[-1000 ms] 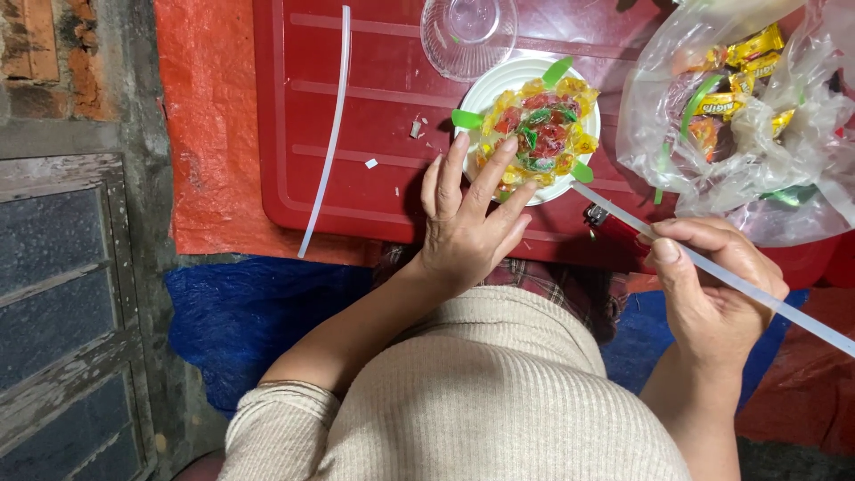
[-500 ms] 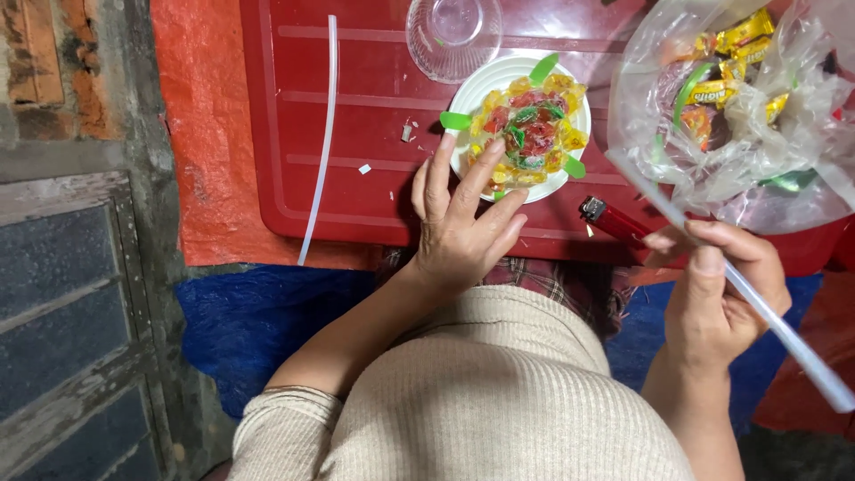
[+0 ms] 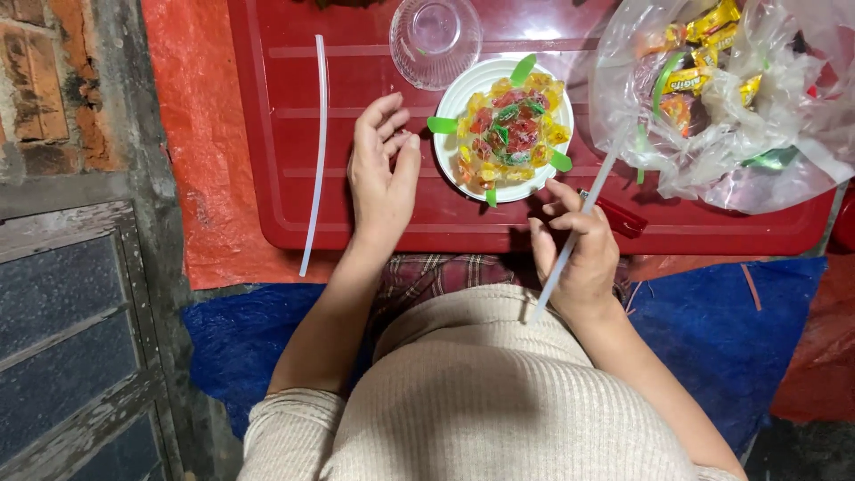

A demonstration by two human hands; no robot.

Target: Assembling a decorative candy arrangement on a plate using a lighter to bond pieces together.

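While right hand [image 3: 579, 254] pinches a thin translucent tube [image 3: 574, 233], left hand [image 3: 381, 174] rests.

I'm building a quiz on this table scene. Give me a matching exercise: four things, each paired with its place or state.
Things:
1. white plate
2. clear glass bowl
3. right hand
4. plastic bag

Places or states:
A. holds a white tube
B. upper right, full of wrapped sweets
C. empty, just above the plate
D. carries a ring of sweets with green leaves

Pairs: 1-D, 2-C, 3-A, 4-B
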